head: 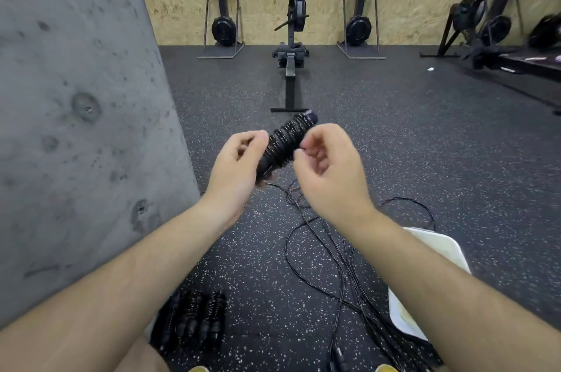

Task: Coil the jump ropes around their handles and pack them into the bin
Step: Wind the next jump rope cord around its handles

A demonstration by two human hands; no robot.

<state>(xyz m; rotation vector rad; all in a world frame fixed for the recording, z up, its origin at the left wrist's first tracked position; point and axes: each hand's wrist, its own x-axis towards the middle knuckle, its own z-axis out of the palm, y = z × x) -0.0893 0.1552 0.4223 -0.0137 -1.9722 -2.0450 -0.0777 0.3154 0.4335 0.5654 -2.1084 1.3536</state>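
Item: jump rope bundle (285,144), centre of frame, held in the air above the floor (425,144). We judge the step in hand to be the last turns of coiling one rope around its paired handles.

Left hand (239,165): grip closed around the lower end of the bundle, thumb and fingers wrapped on it.

Right hand (328,171): fingertips pinched together at the right side of the bundle, it seems on the thin cord; the cord itself is too fine and blurred there for us to confirm.

Appearance of the bundle: black, stubby, tilted with its upper end toward the upper right; tight turns of thin cord ridge most of its length, and a bare handle tip shows at the top.

Next move, in our judgement: tuck or lock the free end so the coil holds, then carry the bundle down to the bin.

Other stock:
- Finished bundles (194,320), several, black, lying side by side at lower left of frame.
- Loose ropes (318,235), black, tangled on the floor at lower centre, not yet coiled.
- Bin (437,247), white, lower right, partly hidden by the right forearm; we see nothing in the part that shows.

Progress, as we judge: some coiled, none visibly packed.
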